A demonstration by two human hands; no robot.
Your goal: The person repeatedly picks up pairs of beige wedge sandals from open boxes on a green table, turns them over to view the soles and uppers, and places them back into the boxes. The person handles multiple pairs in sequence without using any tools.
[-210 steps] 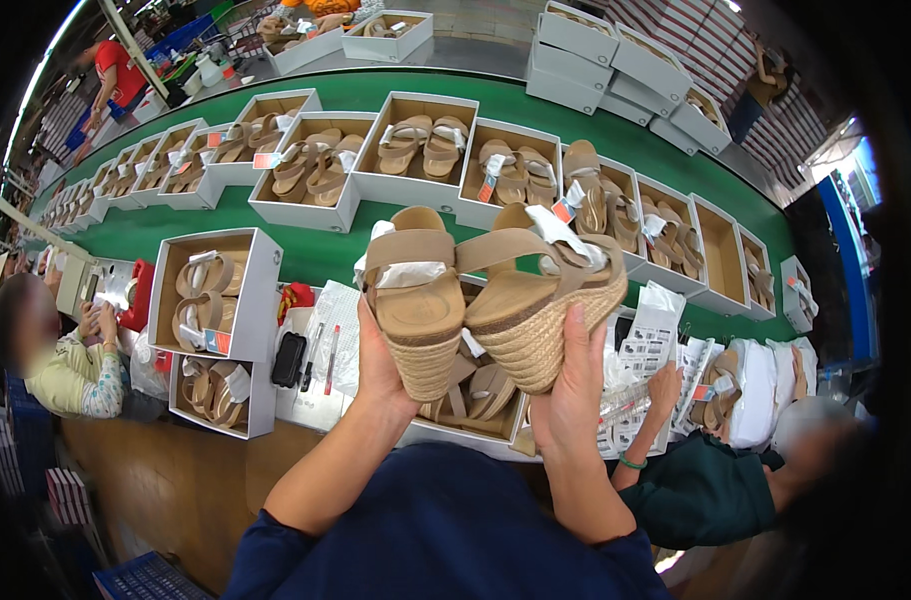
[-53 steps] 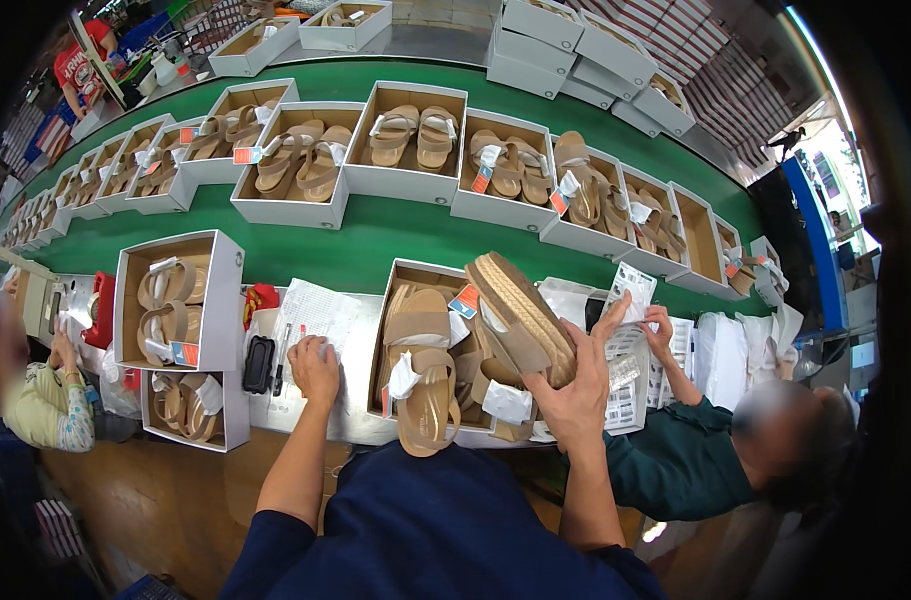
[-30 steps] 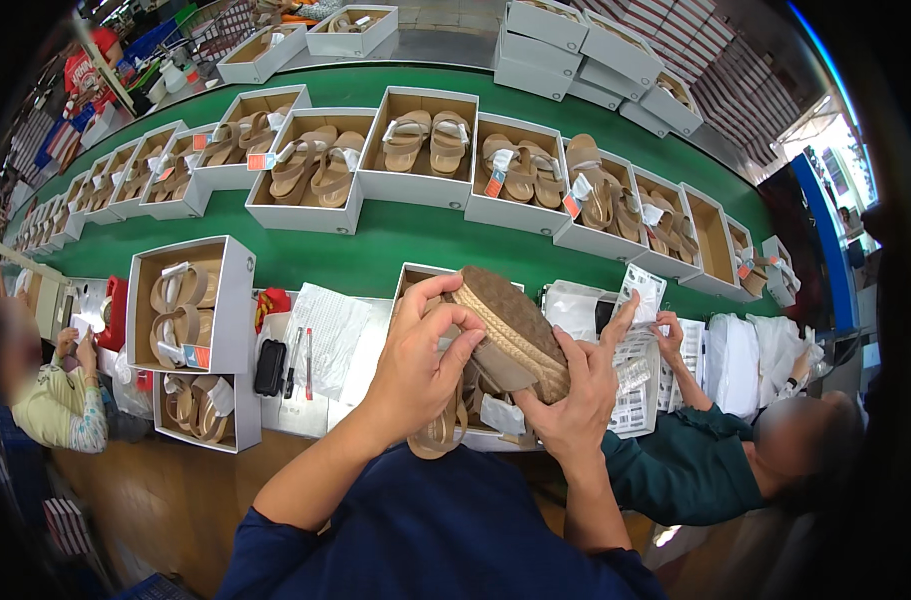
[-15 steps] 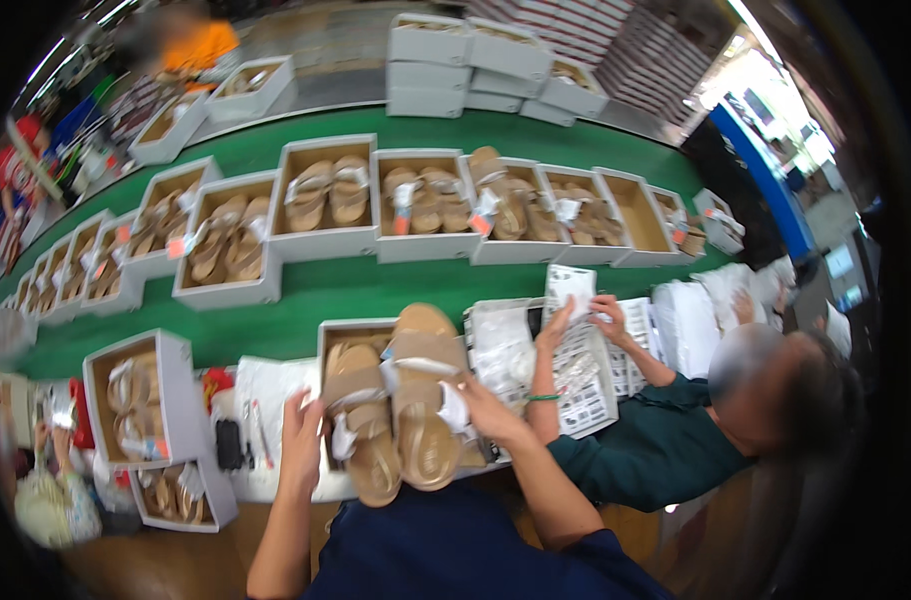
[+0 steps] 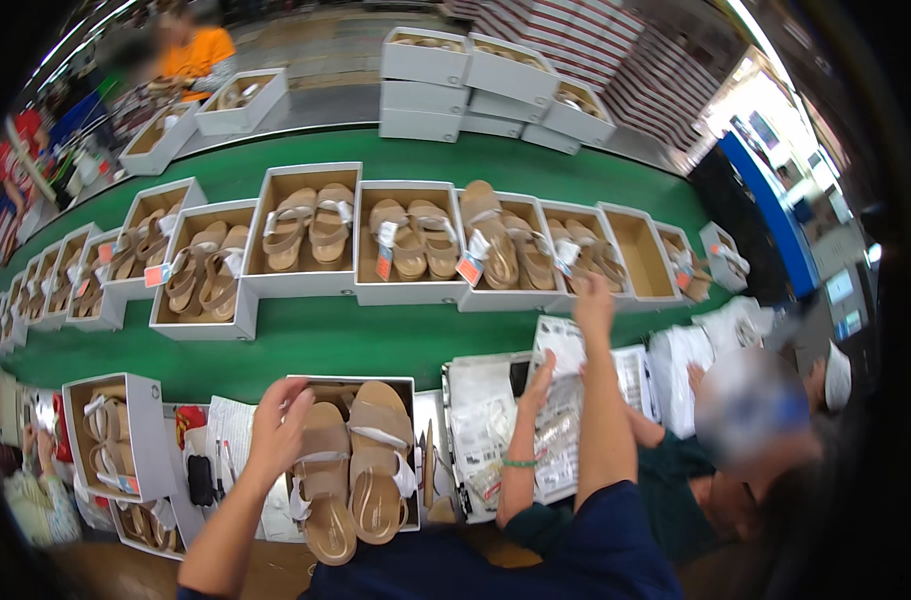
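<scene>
A pair of tan strap sandals (image 5: 380, 470) with white wrapping on the straps lies in a white box (image 5: 403, 384) right in front of me, their near ends over its front edge. My left hand (image 5: 278, 428) is beside the box's far left corner, fingers apart and holding nothing. My right arm stretches forward over the green belt. At its end my right hand (image 5: 593, 305) is at the front edge of a white box with tan sandals (image 5: 587, 250) and a tag. Its fingers look extended, with nothing visible in them, though the fingertips partly blend with the box.
Several more open sandal boxes (image 5: 407, 294) line the green belt (image 5: 395, 345). A box (image 5: 150, 440) stands tilted at left, near a black pouch (image 5: 200, 480). At right, a co-worker's hand (image 5: 537, 385) holds a printed paper above plastic-wrapped sheets (image 5: 480, 420). White boxes (image 5: 422, 95) are stacked behind.
My right hand has let go of the right sandal and reached forward to the row of boxes. The sandal pair now sits lower in its box. The view has shifted.
</scene>
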